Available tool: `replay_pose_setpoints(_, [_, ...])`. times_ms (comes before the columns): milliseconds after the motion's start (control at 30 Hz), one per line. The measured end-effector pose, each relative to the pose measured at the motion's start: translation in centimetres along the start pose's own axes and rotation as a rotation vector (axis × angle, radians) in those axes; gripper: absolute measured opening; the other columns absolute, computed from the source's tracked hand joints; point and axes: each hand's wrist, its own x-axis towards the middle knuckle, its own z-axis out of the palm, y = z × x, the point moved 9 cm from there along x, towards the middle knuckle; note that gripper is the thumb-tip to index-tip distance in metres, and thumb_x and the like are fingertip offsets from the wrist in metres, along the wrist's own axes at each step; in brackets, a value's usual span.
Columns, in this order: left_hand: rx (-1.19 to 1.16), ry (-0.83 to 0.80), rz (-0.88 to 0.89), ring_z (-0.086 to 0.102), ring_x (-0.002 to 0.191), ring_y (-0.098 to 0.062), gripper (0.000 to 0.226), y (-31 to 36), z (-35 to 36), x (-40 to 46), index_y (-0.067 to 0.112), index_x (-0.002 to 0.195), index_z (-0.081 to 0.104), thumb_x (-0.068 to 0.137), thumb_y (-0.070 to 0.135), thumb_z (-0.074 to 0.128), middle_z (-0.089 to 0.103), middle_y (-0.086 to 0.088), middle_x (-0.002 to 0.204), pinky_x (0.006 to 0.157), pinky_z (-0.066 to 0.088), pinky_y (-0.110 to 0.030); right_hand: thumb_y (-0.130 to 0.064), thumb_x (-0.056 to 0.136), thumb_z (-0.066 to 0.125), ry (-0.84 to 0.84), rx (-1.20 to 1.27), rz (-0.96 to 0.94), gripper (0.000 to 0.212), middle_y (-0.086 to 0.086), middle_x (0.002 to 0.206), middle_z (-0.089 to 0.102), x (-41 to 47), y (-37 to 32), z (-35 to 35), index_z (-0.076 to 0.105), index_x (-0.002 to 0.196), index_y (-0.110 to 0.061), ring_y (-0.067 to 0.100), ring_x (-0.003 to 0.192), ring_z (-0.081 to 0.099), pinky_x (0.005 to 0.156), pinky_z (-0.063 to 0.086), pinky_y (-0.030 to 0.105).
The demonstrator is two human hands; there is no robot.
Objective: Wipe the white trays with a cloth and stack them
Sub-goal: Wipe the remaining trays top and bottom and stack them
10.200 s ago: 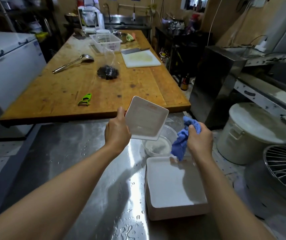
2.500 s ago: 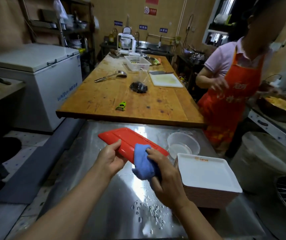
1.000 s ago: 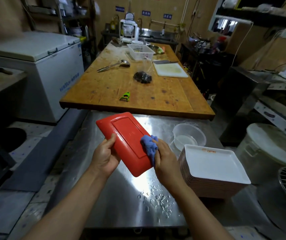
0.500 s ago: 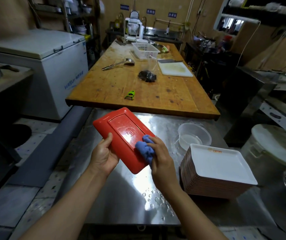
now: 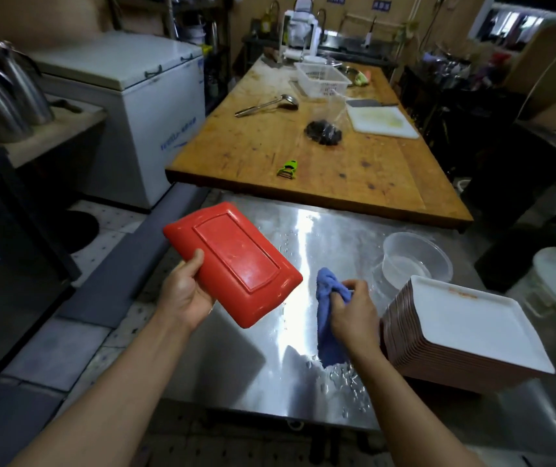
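Stainless steel, wet and glaring, makes up the near worktop (image 5: pixel 270 372), with water beads scattered in the lower centre of the frame. Above it the right hand (image 5: pixel 354 313) is curled tight round a blue cloth (image 5: pixel 327 318), which bunches over the knuckles and hangs down toward the droplets. Just right of that hand, at the lower right, stands the stack of white trays (image 5: pixel 468 335); their undersides look reddish-brown along the stacked edges, and the top tray carries a small orange mark near its far rim, too blurred to read. The cloth touches no tray.

Left of centre, the left hand (image 5: pixel 184 293) grips a red rectangular tray (image 5: pixel 233 261) by its near long edge, thumb on top. The tray is held clear of the worktop, tilted, its raised underside panel facing up, and apart from the cloth.

Beyond the stack, a clear plastic bowl (image 5: pixel 415 257) sits on the steel.

Farther off, a long wooden worktop (image 5: pixel 253 146) carries a green peeler (image 5: pixel 288 168), a plastic bag with dark contents (image 5: pixel 324 131), a metal ladle (image 5: pixel 266 105), a white cutting board (image 5: pixel 382 122) and a white basket (image 5: pixel 322 79). At the upper left stands a white chest freezer (image 5: pixel 142 106) with blue lettering on its front, not legible. Blue signs on the far wall cannot be read either.
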Motion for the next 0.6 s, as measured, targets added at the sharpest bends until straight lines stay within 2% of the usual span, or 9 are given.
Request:
replay_pose_setpoints(133, [0.044,0.049,0.023,0.072,0.074,-0.015,0.018,1.0,-2.1,-0.1,0.014,0.103,0.059,0.099,0.016,0.042,0.074,-0.003,0.080,0.067,0.058,-0.037,-0.014,0.084,0.057,-0.170,0.064,0.231,0.013,0.007,0.089,0.060,-0.7,2.8,4.9,0.053,0.095,-0.011,0.025,0.084,0.059,0.072,0.048,0.033])
replay_pose_setpoints(200, [0.040,0.069,0.029,0.072,0.073,-0.015,0.017,1.1,-2.9,-0.2,0.013,0.103,0.059,0.098,0.013,0.043,0.074,-0.003,0.079,0.065,0.059,-0.036,-0.012,0.082,0.058,-0.239,0.032,0.245,0.015,0.007,0.092,0.060,-1.2,3.3,7.5,0.053,0.095,-0.011,0.024,0.088,0.059,0.078,0.049,0.035])
replay_pose_setpoints(333, [0.047,0.099,0.022,0.071,0.074,-0.015,0.018,1.2,-4.4,-0.4,0.012,0.107,0.059,0.097,0.012,0.044,0.074,-0.004,0.081,0.067,0.059,-0.034,-0.012,0.083,0.057,-0.301,-0.015,0.302,0.012,0.006,0.093,0.058,-1.9,4.4,11.1,0.050,0.093,-0.013,0.021,0.083,0.055,0.074,0.045,0.028])
replay_pose_setpoints(400, [0.061,0.104,0.023,0.071,0.074,-0.015,0.019,1.4,-4.9,-0.4,0.011,0.108,0.059,0.097,0.012,0.044,0.074,-0.004,0.082,0.068,0.059,-0.033,-0.011,0.086,0.053,-0.368,-0.047,0.345,0.019,0.011,0.103,0.060,-2.2,5.0,12.4,0.052,0.104,-0.012,0.025,0.092,0.057,0.082,0.048,0.034])
replay_pose_setpoints(500, [0.106,0.091,0.032,0.070,0.077,-0.015,0.019,2.0,-4.8,-0.4,0.010,0.108,0.059,0.097,0.011,0.044,0.074,-0.004,0.083,0.073,0.058,-0.034,-0.005,0.087,0.044,-0.424,-0.071,0.380,0.042,0.014,0.123,0.058,-2.2,5.3,12.9,0.050,0.128,-0.010,0.029,0.107,0.057,0.093,0.048,0.039])
replay_pose_setpoints(533, [0.117,0.084,0.038,0.071,0.076,-0.014,0.019,2.2,-4.6,-0.4,0.010,0.107,0.059,0.097,0.010,0.043,0.074,-0.003,0.082,0.073,0.058,-0.034,-0.003,0.086,0.043,-0.400,-0.060,0.381,0.045,0.014,0.125,0.058,-2.0,5.0,12.5,0.050,0.130,-0.010,0.027,0.104,0.057,0.090,0.048,0.035])
replay_pose_setpoints(600, [0.147,0.069,0.054,0.070,0.071,-0.012,0.017,2.4,-3.7,-0.6,0.009,0.102,0.060,0.097,0.008,0.043,0.074,-0.002,0.078,0.067,0.059,-0.030,-0.003,0.086,0.045,-0.328,-0.015,0.371,0.042,0.013,0.118,0.060,-1.4,3.9,11.0,0.055,0.126,-0.010,0.023,0.089,0.058,0.073,0.047,0.027])
